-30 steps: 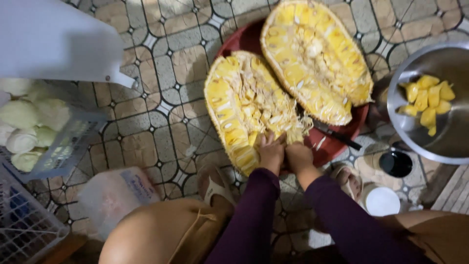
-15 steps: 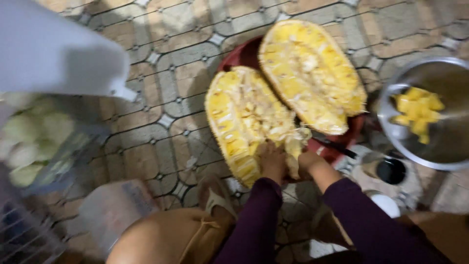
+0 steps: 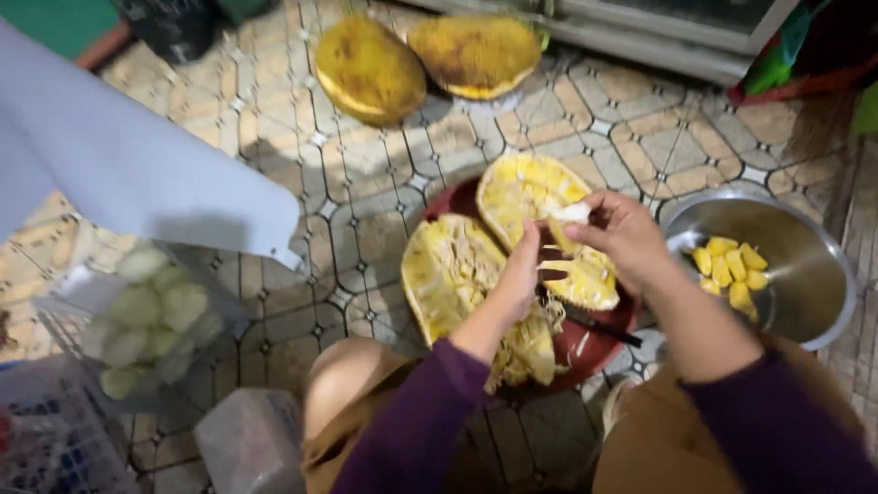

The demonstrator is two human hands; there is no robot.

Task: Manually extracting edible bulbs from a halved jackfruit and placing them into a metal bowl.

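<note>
Overhead, a pale jackfruit piece (image 3: 569, 216) was pinched between the fingers of the left hand (image 3: 523, 274) and the right hand (image 3: 624, 234), both closed on it above the halved jackfruit (image 3: 457, 274) on the red tray (image 3: 585, 352), beside the steel bowl (image 3: 805, 247).

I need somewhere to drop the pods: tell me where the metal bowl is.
In the head view the metal bowl sits on the tiled floor at the right, beside the red tray of cut jackfruit halves, just past the right hand.

Clear plastic bag (image 3: 151, 320) of pale pieces, lower left
</note>
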